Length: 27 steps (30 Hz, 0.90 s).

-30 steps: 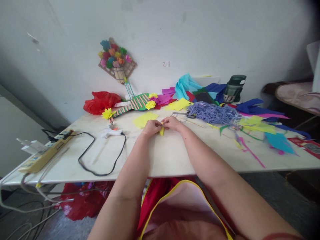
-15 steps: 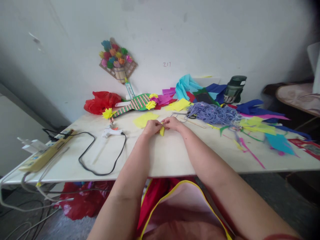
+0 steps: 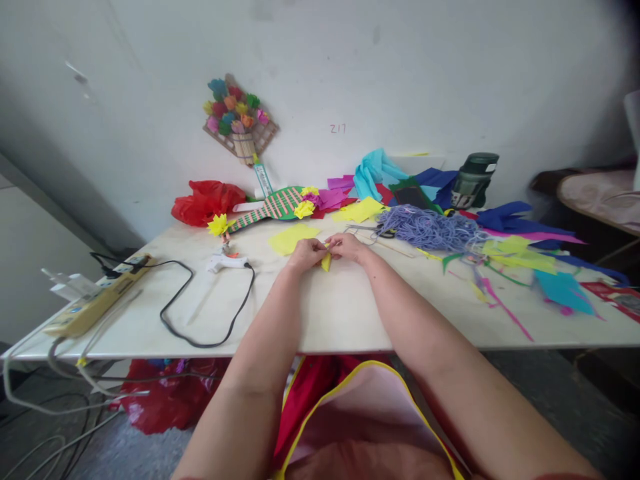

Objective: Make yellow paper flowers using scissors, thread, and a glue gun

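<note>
My left hand (image 3: 308, 255) and my right hand (image 3: 348, 247) meet over the middle of the white table. Both are closed, pinching a small folded piece of yellow crepe paper (image 3: 326, 263) between their fingertips. Part of that paper is hidden by the fingers. A flat yellow sheet (image 3: 293, 238) lies just beyond my left hand. Scissors (image 3: 381, 231) with dark handles rest beyond my right hand, beside a heap of purple yarn (image 3: 430, 228). Left of my hands sits a white glue gun (image 3: 226, 262) with a black cord.
A green lute-shaped craft (image 3: 280, 205) with yellow paper flowers lies at the back, near a red plastic bag (image 3: 207, 202). A power strip (image 3: 97, 300) runs along the left edge. Coloured paper scraps (image 3: 563, 291) and a dark green bottle (image 3: 475, 180) are on the right.
The whole view has shifted slightly. Both hands stay together on the yellow paper, with only a small movement of the fingers.
</note>
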Each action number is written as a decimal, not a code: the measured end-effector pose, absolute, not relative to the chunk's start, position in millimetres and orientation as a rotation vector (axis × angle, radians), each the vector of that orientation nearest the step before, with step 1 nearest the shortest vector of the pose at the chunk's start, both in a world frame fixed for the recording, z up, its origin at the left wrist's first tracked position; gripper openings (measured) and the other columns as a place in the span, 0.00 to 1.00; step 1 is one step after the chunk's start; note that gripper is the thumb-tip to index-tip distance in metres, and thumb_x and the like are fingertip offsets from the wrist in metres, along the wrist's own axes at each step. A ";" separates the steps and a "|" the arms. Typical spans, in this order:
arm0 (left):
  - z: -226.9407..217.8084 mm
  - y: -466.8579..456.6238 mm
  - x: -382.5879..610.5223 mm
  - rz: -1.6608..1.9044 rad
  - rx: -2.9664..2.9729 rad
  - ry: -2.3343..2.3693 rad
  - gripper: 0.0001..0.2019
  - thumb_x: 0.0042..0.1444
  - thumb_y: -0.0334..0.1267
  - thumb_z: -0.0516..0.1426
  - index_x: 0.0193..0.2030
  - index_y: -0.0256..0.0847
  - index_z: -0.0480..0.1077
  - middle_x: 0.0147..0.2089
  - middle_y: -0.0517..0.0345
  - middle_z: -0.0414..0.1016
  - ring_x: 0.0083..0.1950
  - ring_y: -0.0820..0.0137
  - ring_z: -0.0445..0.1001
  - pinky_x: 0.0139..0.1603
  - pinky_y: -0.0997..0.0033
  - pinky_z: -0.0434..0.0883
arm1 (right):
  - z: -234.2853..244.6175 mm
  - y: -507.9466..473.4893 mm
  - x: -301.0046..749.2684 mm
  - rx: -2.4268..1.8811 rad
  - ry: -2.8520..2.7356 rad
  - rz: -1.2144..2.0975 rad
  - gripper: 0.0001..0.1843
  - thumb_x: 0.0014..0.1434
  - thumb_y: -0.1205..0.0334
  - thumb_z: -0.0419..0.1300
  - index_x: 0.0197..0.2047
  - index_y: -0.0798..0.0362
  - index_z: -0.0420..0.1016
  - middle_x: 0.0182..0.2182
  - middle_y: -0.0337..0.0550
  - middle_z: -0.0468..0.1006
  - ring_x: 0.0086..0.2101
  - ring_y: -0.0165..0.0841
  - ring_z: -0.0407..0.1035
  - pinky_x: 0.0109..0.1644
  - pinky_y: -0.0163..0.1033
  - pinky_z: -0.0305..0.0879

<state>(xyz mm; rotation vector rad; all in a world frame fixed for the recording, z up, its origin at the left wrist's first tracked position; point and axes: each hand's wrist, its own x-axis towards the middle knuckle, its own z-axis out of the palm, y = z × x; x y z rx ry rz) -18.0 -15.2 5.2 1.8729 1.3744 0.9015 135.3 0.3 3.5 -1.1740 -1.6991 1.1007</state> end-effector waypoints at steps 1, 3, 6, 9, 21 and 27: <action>5.5 -15.3 -18.0 0.898 1.883 1.374 0.08 0.45 0.36 0.57 0.31 0.34 0.72 0.22 0.60 0.70 0.20 0.78 0.66 0.22 0.78 0.65 | 2.6 1.1 135.5 -1.169 -1.704 1.099 0.05 0.42 0.77 0.58 0.22 0.60 0.70 0.47 0.47 0.72 0.24 0.21 0.67 0.26 0.27 0.69; 5.9 -15.5 -18.1 0.891 1.897 1.368 0.08 0.45 0.36 0.57 0.31 0.34 0.72 0.23 0.59 0.71 0.20 0.78 0.66 0.23 0.78 0.65 | 1.3 2.4 136.0 -1.152 -1.714 1.088 0.04 0.42 0.76 0.58 0.22 0.60 0.70 0.49 0.48 0.71 0.24 0.20 0.67 0.26 0.28 0.69; 5.7 -15.2 -18.5 0.888 1.899 1.354 0.08 0.45 0.36 0.57 0.31 0.34 0.72 0.23 0.59 0.71 0.20 0.77 0.66 0.23 0.78 0.65 | 0.6 3.3 136.4 -1.136 -1.720 1.071 0.03 0.42 0.76 0.57 0.22 0.60 0.69 0.50 0.50 0.69 0.23 0.20 0.66 0.24 0.28 0.69; 4.7 -14.1 -19.2 0.887 1.912 1.347 0.07 0.45 0.36 0.57 0.30 0.34 0.71 0.22 0.59 0.71 0.20 0.78 0.66 0.24 0.78 0.65 | 1.2 2.9 136.6 -1.137 -1.709 1.071 0.03 0.40 0.76 0.58 0.21 0.60 0.69 0.50 0.49 0.69 0.24 0.20 0.66 0.24 0.27 0.68; 4.1 -9.4 -20.2 0.780 1.958 1.365 0.07 0.46 0.35 0.55 0.30 0.34 0.71 0.22 0.60 0.70 0.22 0.77 0.64 0.24 0.78 0.62 | 10.6 -4.1 136.0 -1.150 -1.760 0.885 0.12 0.40 0.78 0.54 0.29 0.58 0.71 0.38 0.44 0.73 0.19 0.21 0.65 0.21 0.30 0.65; 4.2 -9.2 -19.9 0.769 1.985 1.364 0.07 0.47 0.36 0.54 0.29 0.34 0.70 0.22 0.60 0.70 0.22 0.77 0.63 0.25 0.77 0.61 | 4.9 7.2 141.5 -1.049 -1.946 0.545 0.10 0.42 0.73 0.56 0.29 0.58 0.75 0.28 0.41 0.75 0.22 0.25 0.66 0.26 0.31 0.63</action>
